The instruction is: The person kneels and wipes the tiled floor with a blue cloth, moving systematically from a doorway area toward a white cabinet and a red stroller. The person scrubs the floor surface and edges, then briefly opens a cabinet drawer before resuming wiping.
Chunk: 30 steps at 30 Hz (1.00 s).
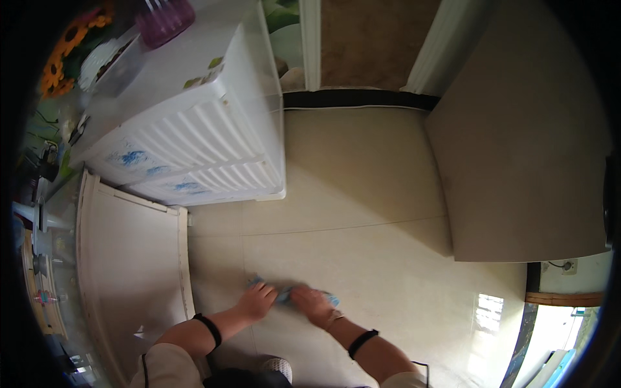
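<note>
A small blue cloth (284,295) is bunched between my two hands, low in the view over the pale tiled floor (364,247). My left hand (257,301) is closed around one end, and a bit of the fabric sticks out past its knuckles. The other end is in my right hand (312,306), with a strip showing beyond the fingers. How high the cloth is above the tiles I cannot tell. Black bands circle both forearms, and a bracelet is on the right wrist.
To the left stand a white plastic drawer cabinet (233,131) with blue prints and a low white furniture panel (138,252). Orange artificial flowers (63,58) and a purple container (165,22) sit above. A large taupe panel (524,160) rises at right. My shoe (279,368) shows below.
</note>
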Each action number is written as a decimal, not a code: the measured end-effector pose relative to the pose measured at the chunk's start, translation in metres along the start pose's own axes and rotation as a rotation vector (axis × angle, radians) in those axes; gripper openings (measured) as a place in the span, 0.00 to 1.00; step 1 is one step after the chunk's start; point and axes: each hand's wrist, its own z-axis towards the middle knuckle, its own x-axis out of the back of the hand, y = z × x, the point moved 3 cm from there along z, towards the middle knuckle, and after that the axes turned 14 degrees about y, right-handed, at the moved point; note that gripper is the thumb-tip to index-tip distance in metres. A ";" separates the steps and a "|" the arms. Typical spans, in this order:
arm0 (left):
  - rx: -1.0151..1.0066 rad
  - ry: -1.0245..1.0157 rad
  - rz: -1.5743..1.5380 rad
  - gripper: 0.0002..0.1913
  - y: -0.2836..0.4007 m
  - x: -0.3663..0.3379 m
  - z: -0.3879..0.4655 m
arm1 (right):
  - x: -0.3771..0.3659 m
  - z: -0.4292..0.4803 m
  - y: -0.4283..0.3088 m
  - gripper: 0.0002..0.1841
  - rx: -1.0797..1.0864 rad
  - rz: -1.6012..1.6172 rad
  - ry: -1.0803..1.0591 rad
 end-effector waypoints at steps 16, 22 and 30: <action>0.081 0.393 0.015 0.28 -0.019 -0.057 0.145 | 0.024 0.046 0.086 0.39 -0.558 -0.484 0.090; 0.259 0.390 0.170 0.29 -0.172 -0.014 0.098 | -0.068 0.183 0.064 0.33 -0.255 -0.310 0.272; 0.660 0.237 0.368 0.36 -0.156 -0.008 -0.027 | -0.105 0.175 -0.037 0.28 -0.081 -0.416 0.019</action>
